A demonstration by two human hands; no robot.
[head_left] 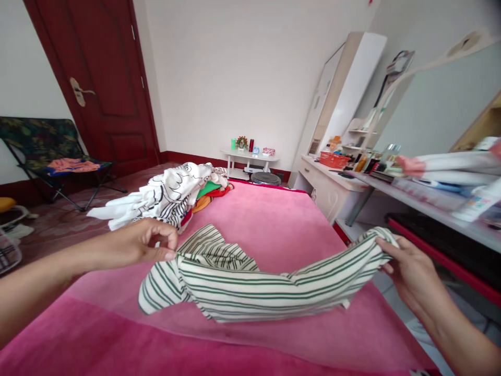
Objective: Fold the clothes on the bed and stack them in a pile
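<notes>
A white shirt with dark green stripes (pixel 270 292) stretches between my two hands, just above the pink bed cover (pixel 266 214). My left hand (pixel 146 241) pinches it near the shoulder seam, where a sleeve hangs down at the left. At the other end my right hand (pixel 410 261) grips a bunched part of the cloth between thumb and fingers. The middle of the shirt sags, and a loose fold stands up behind the front edge.
A heap of clothes (pixel 172 190) lies on the bed's far left. Beyond it stand a folding chair (pixel 47 151) and a dark red door (pixel 97 78). A low white table (pixel 250 155) is by the wall; a cluttered dressing table (pixel 332 177) and shelf (pixel 434 203) line the right.
</notes>
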